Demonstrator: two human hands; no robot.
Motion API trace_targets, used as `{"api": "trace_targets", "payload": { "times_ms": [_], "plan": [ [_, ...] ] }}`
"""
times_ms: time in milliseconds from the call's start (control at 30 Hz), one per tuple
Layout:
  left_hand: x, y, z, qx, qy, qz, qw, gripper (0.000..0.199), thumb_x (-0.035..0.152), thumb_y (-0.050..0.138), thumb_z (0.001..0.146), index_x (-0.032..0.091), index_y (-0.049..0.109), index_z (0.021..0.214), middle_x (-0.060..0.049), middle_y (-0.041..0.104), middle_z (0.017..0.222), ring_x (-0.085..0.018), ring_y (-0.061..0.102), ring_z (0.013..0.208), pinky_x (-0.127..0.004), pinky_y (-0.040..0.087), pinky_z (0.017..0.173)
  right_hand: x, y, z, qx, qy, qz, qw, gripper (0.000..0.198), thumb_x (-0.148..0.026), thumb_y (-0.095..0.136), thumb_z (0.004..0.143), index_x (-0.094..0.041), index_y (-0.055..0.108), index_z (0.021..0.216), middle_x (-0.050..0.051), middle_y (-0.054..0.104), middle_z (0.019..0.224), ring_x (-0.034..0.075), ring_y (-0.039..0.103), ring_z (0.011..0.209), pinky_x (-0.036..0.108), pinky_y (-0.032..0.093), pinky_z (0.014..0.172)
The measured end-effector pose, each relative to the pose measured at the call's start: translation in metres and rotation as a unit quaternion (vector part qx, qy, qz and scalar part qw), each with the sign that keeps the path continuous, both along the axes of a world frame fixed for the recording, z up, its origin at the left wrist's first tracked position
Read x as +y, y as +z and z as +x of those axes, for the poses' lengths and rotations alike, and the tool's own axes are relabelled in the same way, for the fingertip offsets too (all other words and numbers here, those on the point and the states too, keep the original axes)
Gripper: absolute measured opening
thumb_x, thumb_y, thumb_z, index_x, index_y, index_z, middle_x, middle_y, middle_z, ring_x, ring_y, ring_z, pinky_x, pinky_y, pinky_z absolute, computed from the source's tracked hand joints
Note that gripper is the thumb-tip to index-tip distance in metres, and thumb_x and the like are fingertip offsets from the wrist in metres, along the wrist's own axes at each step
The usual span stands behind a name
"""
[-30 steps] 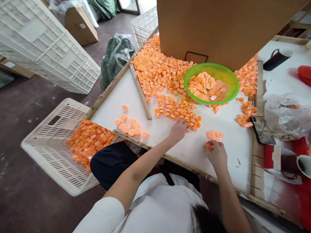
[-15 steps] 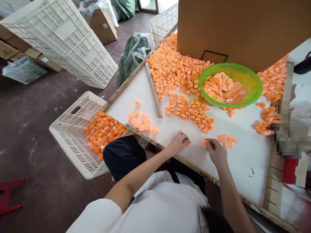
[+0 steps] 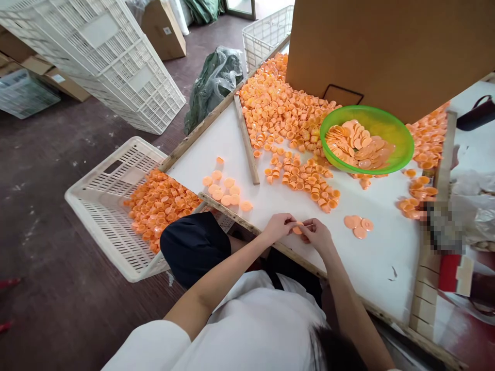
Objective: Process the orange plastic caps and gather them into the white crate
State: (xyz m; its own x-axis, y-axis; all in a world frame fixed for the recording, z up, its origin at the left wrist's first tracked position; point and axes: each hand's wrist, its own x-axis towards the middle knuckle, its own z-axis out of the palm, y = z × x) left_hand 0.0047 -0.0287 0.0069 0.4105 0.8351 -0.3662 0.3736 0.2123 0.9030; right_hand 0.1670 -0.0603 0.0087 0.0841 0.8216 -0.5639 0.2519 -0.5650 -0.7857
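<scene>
My left hand (image 3: 277, 228) and my right hand (image 3: 317, 235) meet over the near edge of the white table. An orange plastic disc (image 3: 297, 228) sits between their fingertips, pinched by the right. The left fingers close at its other side, around a small orange piece mostly hidden by disc and fingers. Several flat orange discs (image 3: 359, 225) lie to the right of my hands, and another group of discs (image 3: 226, 191) is to the left. Beyond my hands spreads a loose cluster of small orange cups (image 3: 309, 180).
A green bowl (image 3: 404, 139) holds more orange discs. Behind it, a heap of orange cups (image 3: 282, 103) reaches a large cardboard box (image 3: 379, 51). A wooden strip (image 3: 246, 139) crosses the table. At left, a white crate (image 3: 96, 206) of orange pieces stands below the table edge.
My right hand has moved left with the disc, from beside the loose discs to my left fingertips. My left hand has stayed nearly in place. The view has shifted slightly.
</scene>
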Motion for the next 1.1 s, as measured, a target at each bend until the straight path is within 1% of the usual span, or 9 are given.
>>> {"api": "trace_targets", "payload": {
  "times_ms": [167,333,467,600,667,800,867,1000,1100],
  "plan": [
    [0.011,-0.002,0.001,-0.005,0.010,-0.078,0.997,0.016,0.029,0.060,0.077,0.013,0.064,0.078,-0.001,0.060,0.059,-0.011,0.056,0.053,-0.023,0.046,0.054,0.008,-0.001,0.002,0.004,0.012,-0.038,0.999,0.028,-0.044,0.066,0.071,-0.021,0.054,0.080,0.003,0.068,0.066,0.018,0.065,0.056,0.030,0.053,0.050],
    [0.016,0.003,0.000,-0.009,-0.014,-0.102,0.995,0.016,0.029,0.062,0.075,0.013,0.064,0.075,-0.002,0.062,0.060,-0.013,0.058,0.055,-0.024,0.047,0.053,0.006,-0.002,0.002,-0.038,0.053,0.001,0.998,0.020,-0.041,0.059,0.074,-0.023,0.053,0.082,0.001,0.067,0.068,0.017,0.063,0.055,0.031,0.050,0.051],
    [0.013,0.004,-0.001,0.030,-0.015,-0.046,0.998,0.015,0.027,0.057,0.076,0.014,0.066,0.078,-0.001,0.063,0.061,-0.012,0.056,0.056,-0.023,0.045,0.057,0.000,0.003,-0.002,-0.121,0.108,0.053,0.985,0.029,-0.045,0.062,0.070,-0.023,0.053,0.086,0.001,0.067,0.074,0.018,0.062,0.064,0.031,0.047,0.059],
    [0.011,0.006,0.000,0.065,-0.026,0.018,0.997,0.014,0.025,0.056,0.074,0.015,0.067,0.077,-0.001,0.065,0.066,-0.013,0.056,0.062,-0.023,0.043,0.061,0.001,0.010,-0.009,-0.227,0.118,0.048,0.966,0.034,-0.048,0.066,0.066,-0.023,0.052,0.084,0.001,0.066,0.076,0.018,0.060,0.067,0.031,0.043,0.061],
    [0.012,0.008,0.001,0.079,-0.030,0.027,0.996,0.014,0.025,0.057,0.074,0.015,0.067,0.076,-0.001,0.064,0.066,-0.013,0.055,0.063,-0.024,0.042,0.061,0.002,0.011,-0.009,-0.216,0.119,0.045,0.968,0.033,-0.047,0.066,0.066,-0.023,0.052,0.084,0.001,0.066,0.076,0.018,0.060,0.067,0.030,0.044,0.060],
    [0.013,0.008,0.000,0.077,-0.032,0.011,0.996,0.020,0.033,0.057,0.077,0.015,0.067,0.078,-0.002,0.064,0.064,-0.013,0.056,0.061,-0.024,0.042,0.060,0.005,0.007,-0.001,-0.058,0.090,0.007,0.994,0.027,-0.046,0.059,0.074,-0.022,0.054,0.084,0.001,0.066,0.073,0.017,0.063,0.062,0.029,0.049,0.057],
    [0.013,0.007,0.000,0.074,-0.030,0.010,0.997,0.022,0.035,0.057,0.077,0.015,0.067,0.080,-0.002,0.065,0.066,-0.014,0.057,0.063,-0.024,0.043,0.061,0.008,0.004,0.002,-0.017,0.058,-0.023,0.998,0.022,-0.043,0.055,0.078,-0.022,0.054,0.082,0.001,0.067,0.071,0.016,0.064,0.058,0.029,0.051,0.053],
    [0.016,0.006,0.004,0.092,-0.036,0.006,0.995,0.017,0.029,0.058,0.075,0.015,0.067,0.079,-0.002,0.065,0.067,-0.014,0.057,0.063,-0.024,0.043,0.061,0.015,-0.001,-0.001,-0.036,0.045,-0.055,0.997,0.014,-0.036,0.057,0.077,-0.022,0.054,0.078,0.001,0.067,0.067,0.016,0.063,0.052,0.028,0.051,0.048],
    [0.017,0.007,0.008,0.084,-0.041,-0.017,0.995,0.018,0.030,0.058,0.077,0.015,0.066,0.081,-0.002,0.063,0.064,-0.014,0.058,0.059,-0.024,0.044,0.058,0.015,-0.002,-0.006,-0.054,0.060,-0.037,0.996,0.015,-0.037,0.055,0.078,-0.022,0.054,0.077,0.001,0.066,0.065,0.016,0.062,0.051,0.027,0.049,0.047]
  ]
}}
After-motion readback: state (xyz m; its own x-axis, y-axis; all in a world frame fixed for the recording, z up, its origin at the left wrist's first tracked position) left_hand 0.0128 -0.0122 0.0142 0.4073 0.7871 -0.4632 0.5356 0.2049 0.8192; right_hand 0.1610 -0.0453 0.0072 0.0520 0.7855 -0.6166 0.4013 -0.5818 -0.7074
